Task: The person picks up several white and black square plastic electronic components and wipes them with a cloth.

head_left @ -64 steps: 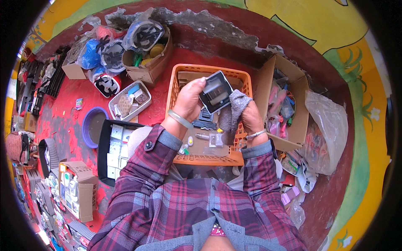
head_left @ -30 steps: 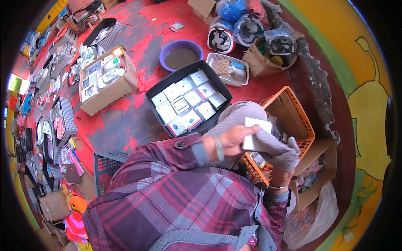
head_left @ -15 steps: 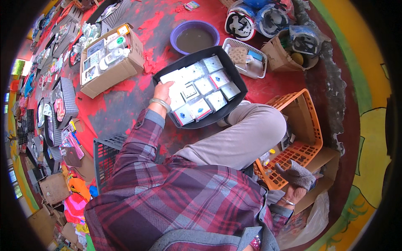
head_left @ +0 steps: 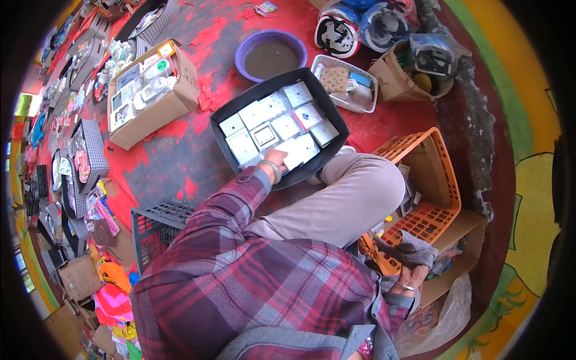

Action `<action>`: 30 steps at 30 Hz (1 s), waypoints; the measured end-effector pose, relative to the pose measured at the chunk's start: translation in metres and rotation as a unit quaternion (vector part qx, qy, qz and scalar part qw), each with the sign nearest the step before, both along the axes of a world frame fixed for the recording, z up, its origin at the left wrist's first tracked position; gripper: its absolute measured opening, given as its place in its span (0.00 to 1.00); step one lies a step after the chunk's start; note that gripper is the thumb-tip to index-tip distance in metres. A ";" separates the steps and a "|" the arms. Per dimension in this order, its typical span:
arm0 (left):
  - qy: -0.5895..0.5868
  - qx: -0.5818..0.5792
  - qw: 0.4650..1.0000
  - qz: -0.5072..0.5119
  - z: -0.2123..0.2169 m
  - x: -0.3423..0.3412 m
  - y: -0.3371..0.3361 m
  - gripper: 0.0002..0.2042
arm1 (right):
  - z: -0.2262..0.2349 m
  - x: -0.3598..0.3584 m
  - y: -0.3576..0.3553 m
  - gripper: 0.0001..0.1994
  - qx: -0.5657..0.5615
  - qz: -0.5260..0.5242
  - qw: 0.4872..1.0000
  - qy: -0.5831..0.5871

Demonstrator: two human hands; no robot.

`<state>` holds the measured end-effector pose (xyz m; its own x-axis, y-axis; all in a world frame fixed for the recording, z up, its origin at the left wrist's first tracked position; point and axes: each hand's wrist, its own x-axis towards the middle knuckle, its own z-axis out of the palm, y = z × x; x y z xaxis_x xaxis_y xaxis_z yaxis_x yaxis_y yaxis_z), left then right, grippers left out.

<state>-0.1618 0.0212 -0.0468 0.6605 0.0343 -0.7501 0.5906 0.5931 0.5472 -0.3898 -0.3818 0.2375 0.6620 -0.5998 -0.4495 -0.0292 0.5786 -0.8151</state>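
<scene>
Single head camera looks steeply down, close over the lap.

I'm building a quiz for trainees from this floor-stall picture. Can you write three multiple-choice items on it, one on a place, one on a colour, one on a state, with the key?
1. Where is the left hand?
A. In the black tray
B. In the purple basin
C. On the cardboard box

2. What colour is the basket beside the person's knee?
A. Blue
B. Orange
C. White

3. What is the right hand doing?
A. Resting flat on the floor
B. Gripping a grey cloth
C. Lifting a helmet

Key:
1 A: the left hand reaches into the black tray, its fingers on the white packets at the near edge.
2 B: the mesh basket is orange, set next to the bent leg.
3 B: the right hand holds a grey cloth bunched above it, near the basket's lower corner.
</scene>
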 end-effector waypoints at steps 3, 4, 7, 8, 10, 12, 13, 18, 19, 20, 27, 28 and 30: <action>0.027 0.121 0.986 -0.108 0.039 0.019 -0.043 0.14 | -0.007 -0.008 -0.007 0.11 0.026 0.009 0.999 -0.032; 0.040 0.159 0.977 -0.139 0.047 0.028 -0.052 0.13 | -0.007 -0.008 -0.007 0.11 0.017 0.007 1.000 -0.020; 0.031 0.122 0.982 -0.139 0.056 0.045 -0.080 0.14 | -0.004 -0.006 0.001 0.11 -0.001 -0.008 1.000 0.015; 0.020 0.084 0.988 -0.124 0.057 0.049 -0.090 0.15 | -0.005 -0.007 0.001 0.11 0.004 -0.033 0.999 0.022; -0.008 0.063 0.990 -0.123 0.045 0.065 -0.104 0.15 | -0.007 -0.009 0.000 0.11 0.015 -0.081 0.996 0.034; -0.047 0.051 0.990 -0.119 0.019 0.079 -0.112 0.15 | -0.006 -0.008 0.002 0.11 0.018 -0.044 0.999 0.020; -0.013 0.179 0.970 -0.166 0.023 0.084 -0.120 0.12 | -0.010 -0.016 -0.001 0.11 0.017 -0.043 0.999 0.021; -0.069 0.369 0.906 -0.194 -0.088 0.092 -0.108 0.18 | -0.016 -0.011 -0.008 0.11 0.004 0.020 0.999 0.031; -0.054 0.359 0.913 -0.186 -0.079 0.089 -0.111 0.18 | -0.021 -0.013 -0.008 0.11 0.008 -0.009 0.999 0.045; -0.037 0.348 0.920 -0.176 -0.069 0.087 -0.112 0.18 | -0.026 -0.015 -0.009 0.11 0.011 -0.036 0.998 0.059; -0.064 0.396 0.905 -0.144 -0.015 0.095 -0.119 0.35 | -0.029 -0.014 -0.009 0.12 0.017 -0.070 0.993 0.094; -0.055 0.399 0.907 -0.126 -0.014 0.097 -0.119 0.35 | -0.031 -0.014 -0.010 0.13 0.017 -0.055 0.995 0.082; -0.025 0.412 0.902 -0.130 -0.007 0.103 -0.125 0.37 | -0.034 -0.018 -0.012 0.14 0.016 -0.026 0.998 0.057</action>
